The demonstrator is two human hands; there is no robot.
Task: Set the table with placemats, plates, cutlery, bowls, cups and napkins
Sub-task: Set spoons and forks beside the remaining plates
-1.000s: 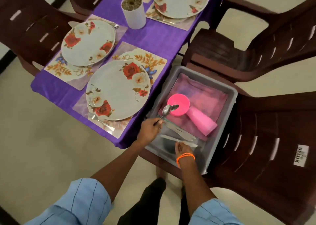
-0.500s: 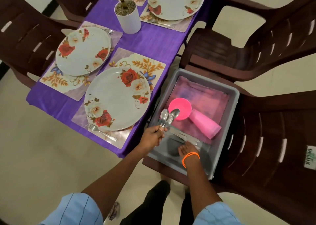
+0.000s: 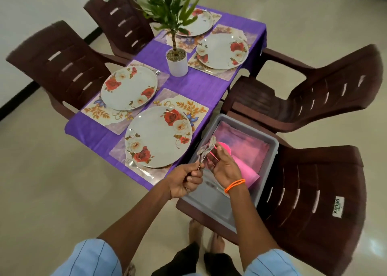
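My left hand (image 3: 185, 180) is shut on the handles of several steel spoons (image 3: 206, 150), held over the grey bin (image 3: 270, 171). My right hand (image 3: 223, 164) touches the spoon bowls with thumb and fingertips, fingers curled around them. Inside the bin lie a pink cloth (image 3: 249, 148), a pink bowl (image 3: 225, 147) and a pink cup (image 3: 248, 174), partly hidden by my right hand. Floral plates sit on placemats on the purple table; the nearest plate (image 3: 158, 136) has a fork (image 3: 138, 167) at its near edge.
The bin rests on the seat of a brown plastic chair (image 3: 318, 200). More brown chairs ring the table (image 3: 201, 83). A potted plant in a white pot (image 3: 177, 63) stands at the table's middle. My feet (image 3: 206, 238) are on the tiled floor below.
Both hands have lifted out of the bin. My right hand came up from the bin floor to the spoons. My view tilted up, showing the whole table.
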